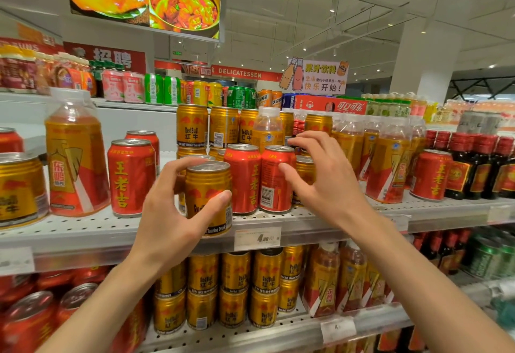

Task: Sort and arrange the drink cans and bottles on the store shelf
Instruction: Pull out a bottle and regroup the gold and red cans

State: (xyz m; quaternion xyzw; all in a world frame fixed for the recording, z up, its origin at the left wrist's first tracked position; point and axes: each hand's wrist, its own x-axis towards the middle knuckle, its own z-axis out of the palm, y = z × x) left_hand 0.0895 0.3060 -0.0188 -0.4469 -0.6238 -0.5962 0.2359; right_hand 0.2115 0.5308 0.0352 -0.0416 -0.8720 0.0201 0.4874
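Note:
At the front edge of the middle shelf (83, 230) my left hand (170, 210) grips a gold Red Bull can (207, 199), thumb on its front and fingers round its back. Right of it stand two red herbal-tea cans, one (243, 182) beside the gold can and another (274, 185) further right. My right hand (323, 179) hovers by the right-hand red can with fingers spread and loosely bent, thumb close to its side, holding nothing. Behind them are stacked gold Red Bull cans (192, 126) and a yellow drink bottle (267, 129).
To the left stand two more red cans (131, 177), a large orange-labelled bottle (76, 157) and a gold can (19, 191). On the right are several yellow bottles (387, 163), a red can (430, 174) and dark bottles (473, 165). The lower shelf holds gold cans (237, 288).

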